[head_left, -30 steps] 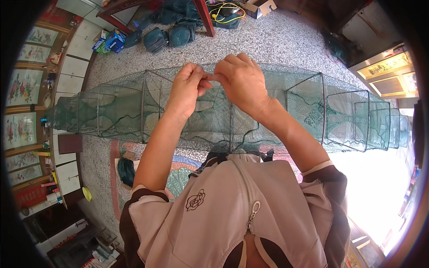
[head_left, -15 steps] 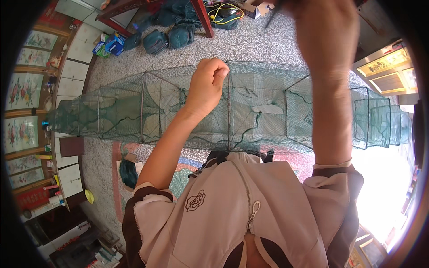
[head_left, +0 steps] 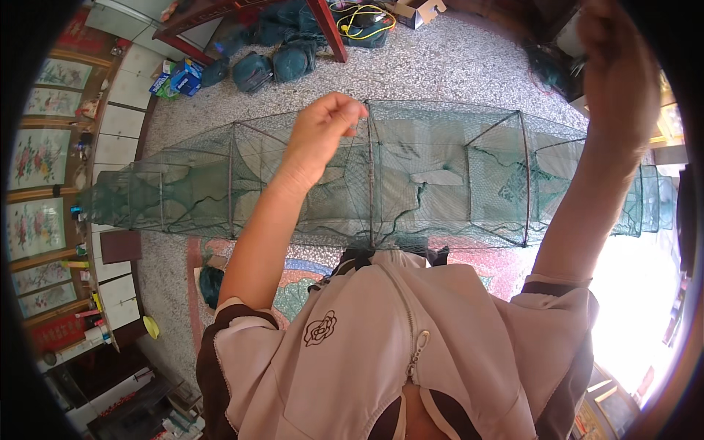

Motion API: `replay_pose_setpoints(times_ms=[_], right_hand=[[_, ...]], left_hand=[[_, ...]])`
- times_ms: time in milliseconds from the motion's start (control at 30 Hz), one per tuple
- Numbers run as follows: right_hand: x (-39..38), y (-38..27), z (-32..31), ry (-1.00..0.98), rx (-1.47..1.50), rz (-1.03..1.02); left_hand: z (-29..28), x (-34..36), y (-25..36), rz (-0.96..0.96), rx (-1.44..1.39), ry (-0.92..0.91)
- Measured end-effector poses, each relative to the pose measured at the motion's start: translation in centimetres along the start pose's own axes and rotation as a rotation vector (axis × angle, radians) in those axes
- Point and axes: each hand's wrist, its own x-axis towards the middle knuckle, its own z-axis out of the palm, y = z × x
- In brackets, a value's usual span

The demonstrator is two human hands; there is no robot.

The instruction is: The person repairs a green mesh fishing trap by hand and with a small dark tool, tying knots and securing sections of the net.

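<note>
A long green mesh trap (head_left: 433, 205) with dark frame bars stretches crosswise in front of me. My left hand (head_left: 328, 125) is closed at its far top edge beside a middle bar, thumb and finger pinched; what they grip, if anything, is too small to make out. My right hand (head_left: 612, 51) is raised high at the upper right, beyond the trap, dim and blurred, so its fingers are unclear.
Beyond the trap, dark green bundles (head_left: 293, 62), a yellow cord (head_left: 352, 26) and boxes (head_left: 183, 77) lie on the speckled floor (head_left: 455, 66) near a red wooden frame (head_left: 334, 40). Tiled cabinets (head_left: 117, 139) line the left; bright light floods the right.
My hands were together over the trap; the right has risen away to the upper right, then further right. The left has stayed near the top edge, shifting slightly right, then slightly left.
</note>
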Motion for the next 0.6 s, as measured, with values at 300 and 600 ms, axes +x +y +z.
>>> replay_pose_setpoints(times_ms=[300, 600], right_hand=[[-10.5, 5.9, 3.6, -0.663, -0.476, 0.367], [-14.1, 8.6, 4.8, -0.647, -0.720, 0.310]], left_hand=[[-2.7, 0.8, -0.1, -0.147, -0.326, 0.117], [-1.9, 0.1, -0.4, -0.143, -0.211, 0.034]])
